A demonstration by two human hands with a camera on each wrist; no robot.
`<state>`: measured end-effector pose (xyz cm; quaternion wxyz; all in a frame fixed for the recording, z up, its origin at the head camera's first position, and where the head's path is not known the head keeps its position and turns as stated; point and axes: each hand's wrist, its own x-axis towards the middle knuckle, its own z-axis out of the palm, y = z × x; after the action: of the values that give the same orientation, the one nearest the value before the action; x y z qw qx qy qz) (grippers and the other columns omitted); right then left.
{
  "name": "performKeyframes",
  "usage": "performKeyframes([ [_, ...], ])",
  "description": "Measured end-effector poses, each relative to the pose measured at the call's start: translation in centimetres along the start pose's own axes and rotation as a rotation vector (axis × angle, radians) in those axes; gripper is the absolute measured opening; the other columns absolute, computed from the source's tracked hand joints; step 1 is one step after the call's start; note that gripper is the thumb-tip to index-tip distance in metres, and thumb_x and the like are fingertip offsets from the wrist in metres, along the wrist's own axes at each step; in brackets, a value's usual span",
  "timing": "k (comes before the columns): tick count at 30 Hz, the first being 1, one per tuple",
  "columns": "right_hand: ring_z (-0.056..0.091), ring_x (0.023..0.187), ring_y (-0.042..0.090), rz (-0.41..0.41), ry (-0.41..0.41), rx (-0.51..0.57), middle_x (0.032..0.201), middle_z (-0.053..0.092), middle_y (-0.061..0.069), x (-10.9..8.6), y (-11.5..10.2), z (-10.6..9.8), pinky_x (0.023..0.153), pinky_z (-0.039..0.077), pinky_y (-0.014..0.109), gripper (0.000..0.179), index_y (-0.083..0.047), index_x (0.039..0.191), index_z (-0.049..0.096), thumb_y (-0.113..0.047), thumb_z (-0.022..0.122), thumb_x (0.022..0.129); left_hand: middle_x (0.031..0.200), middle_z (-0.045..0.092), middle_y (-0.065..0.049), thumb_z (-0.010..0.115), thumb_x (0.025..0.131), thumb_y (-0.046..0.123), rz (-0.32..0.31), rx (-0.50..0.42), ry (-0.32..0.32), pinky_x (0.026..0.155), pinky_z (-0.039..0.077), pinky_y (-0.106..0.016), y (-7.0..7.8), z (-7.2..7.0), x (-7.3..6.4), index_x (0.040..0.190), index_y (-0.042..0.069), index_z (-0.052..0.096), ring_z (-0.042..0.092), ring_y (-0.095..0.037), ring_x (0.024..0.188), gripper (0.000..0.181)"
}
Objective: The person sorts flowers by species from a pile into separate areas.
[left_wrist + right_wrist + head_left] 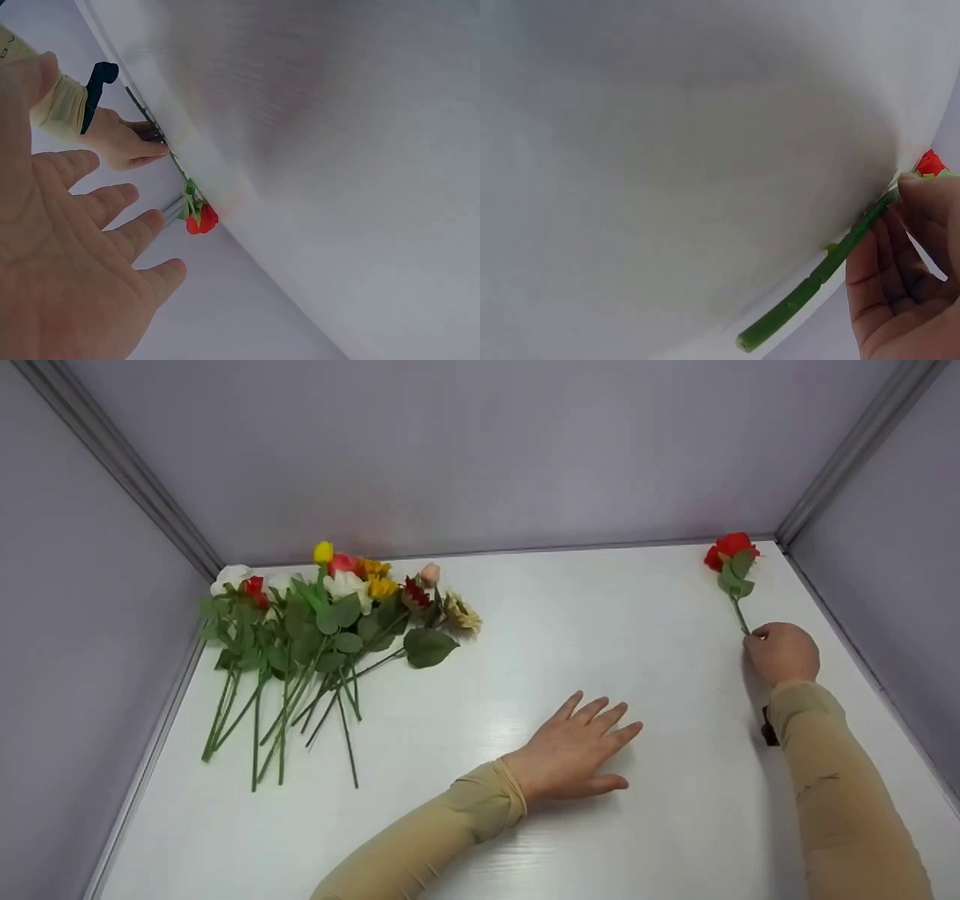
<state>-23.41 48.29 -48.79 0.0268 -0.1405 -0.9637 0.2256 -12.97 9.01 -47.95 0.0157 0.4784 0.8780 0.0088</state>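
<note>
Right hand (784, 654) on the far right of the desk (645, 615), and the grip is clamped on a slim green stem (817, 274), thumb and fingertips pinching it! It belongs to the red rose (735, 562), whose bloom sits beyond the fingertips, up by the back right corner, with the leaves just below the petals. Swing to the right wrist view: the stem slants out on the near side of the pinch, its cut end well clear of the fingers. Whether the petals touch the desk, I cannot tell.

Lettering? Small dark marks on the right sleeve (64, 109), one of them round like an O, but too small to read as a word. A black band (96, 90) circles that wrist.

Left hand (574, 754) at centre, back uppermost, fingers spread apart, that grip holding nothing, well apart from the rose. And over on the left, a heap of flowers (337, 615), white, yellow, pink and dark red, green stems pointing toward the near edge.
</note>
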Motion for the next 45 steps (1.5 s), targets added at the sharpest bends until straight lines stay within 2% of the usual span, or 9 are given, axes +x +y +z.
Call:
performKeyframes([
  [8, 0.053, 0.111, 0.056, -0.068, 0.093, -0.026, 0.118, 0.06, 0.037, 0.0, -1.4, 0.3, 0.094, 0.043, 0.067, 0.043, 0.015, 0.125, 0.062, -0.021, 0.049, 0.105, 0.166, 0.03, -0.003, 0.047, 0.102, 0.064, -0.045, -0.003, 0.035, 0.124, 0.014, -0.049, -2.4, 0.3, -1.4, 0.163, 0.025, 0.03, 0.026, -0.025, 0.152, 0.074],
  [14, 0.05, 0.115, 0.057, -0.256, 0.181, -0.019, 0.125, 0.059, 0.037, -1.1, -5.4, 1.6, 0.099, 0.038, 0.07, 0.04, 0.01, 0.127, 0.064, -0.021, 0.056, 0.104, 0.161, 0.039, -0.007, 0.052, 0.104, 0.052, -0.193, -0.031, 0.077, 0.124, 0.015, -0.051, -7.5, -0.1, -4.3, 0.159, 0.019, 0.039, 0.033, -0.029, 0.149, 0.065],
  [18, 0.05, 0.12, 0.054, -0.4, 0.167, -0.014, 0.129, 0.06, 0.033, -2.3, -9.3, 3.4, 0.102, 0.037, 0.069, 0.041, 0.005, 0.133, 0.063, -0.022, 0.062, 0.102, 0.154, 0.049, -0.01, 0.056, 0.105, 0.042, -0.349, -0.042, 0.147, 0.122, 0.02, -0.053, -11.7, -0.5, -7.9, 0.154, 0.015, 0.048, 0.042, -0.032, 0.143, 0.056],
  [21, 0.051, 0.124, 0.049, -0.52, 0.123, -0.023, 0.132, 0.061, 0.028, -3.8, -12.3, 5.2, 0.106, 0.037, 0.065, 0.045, 0.002, 0.137, 0.061, -0.024, 0.064, 0.101, 0.141, 0.06, -0.014, 0.061, 0.104, 0.031, -0.447, -0.047, 0.265, 0.116, 0.033, -0.054, -14.7, -0.4, -11.4, 0.144, 0.009, 0.059, 0.053, -0.035, 0.132, 0.046],
  [25, 0.05, 0.128, 0.043, -0.691, 0.055, -0.059, 0.136, 0.06, 0.021, -6.6, -16.3, 7.4, 0.11, 0.037, 0.059, 0.051, -0.001, 0.142, 0.057, -0.029, 0.067, 0.1, 0.12, 0.068, -0.018, 0.066, 0.1, 0.019, -0.588, -0.057, 0.415, 0.097, 0.05, -0.055, -18.4, -0.2, -16.3, 0.125, 0.002, 0.07, 0.062, -0.04, 0.111, 0.031],
  [28, 0.048, 0.133, 0.039, -0.797, 0.0, -0.088, 0.139, 0.058, 0.017, -9.0, -19.1, 8.9, 0.113, 0.035, 0.055, 0.056, -0.004, 0.146, 0.054, -0.034, 0.068, 0.1, 0.114, 0.068, -0.022, 0.067, 0.099, 0.015, -0.712, -0.077, 0.469, 0.083, 0.053, -0.057, -20.6, 0.0, -19.5, 0.117, -0.001, 0.071, 0.063, -0.043, 0.101, 0.025],
  [33, 0.042, 0.141, 0.037, -0.925, -0.109, -0.127, 0.149, 0.052, 0.014, -12.8, -23.1, 11.1, 0.12, 0.027, 0.051, 0.063, -0.009, 0.153, 0.046, -0.04, 0.064, 0.102, 0.113, 0.065, -0.028, 0.067, 0.098, 0.014, -0.876, -0.123, 0.45, 0.077, 0.053, -0.059, -22.7, 0.7, -23.4, 0.117, -0.006, 0.068, 0.062, -0.047, 0.099, 0.028],
  [38, 0.036, 0.146, 0.037, -1.06, -0.2, -0.176, 0.156, 0.045, 0.013, -15.7, -26.6, 12.7, 0.122, 0.022, 0.052, 0.067, -0.012, 0.158, 0.04, -0.044, 0.061, 0.103, 0.113, 0.064, -0.029, 0.068, 0.098, 0.017, -1.001, -0.19, 0.363, 0.074, 0.053, -0.06, -23.4, 0.8, -25.6, 0.123, -0.007, 0.063, 0.063, -0.048, 0.098, 0.035],
  [45, 0.033, 0.148, 0.036, -1.172, -0.24, -0.229, 0.158, 0.043, 0.013, -18.1, -30.0, 14.1, 0.122, 0.023, 0.051, 0.068, -0.015, 0.158, 0.039, -0.046, 0.062, 0.102, 0.098, 0.069, -0.024, 0.061, 0.1, 0.021, -1.044, -0.293, 0.27, 0.057, 0.052, -0.05, -23.5, 0.3, -26.9, 0.107, -0.004, 0.07, 0.066, -0.037, 0.073, 0.027],
])
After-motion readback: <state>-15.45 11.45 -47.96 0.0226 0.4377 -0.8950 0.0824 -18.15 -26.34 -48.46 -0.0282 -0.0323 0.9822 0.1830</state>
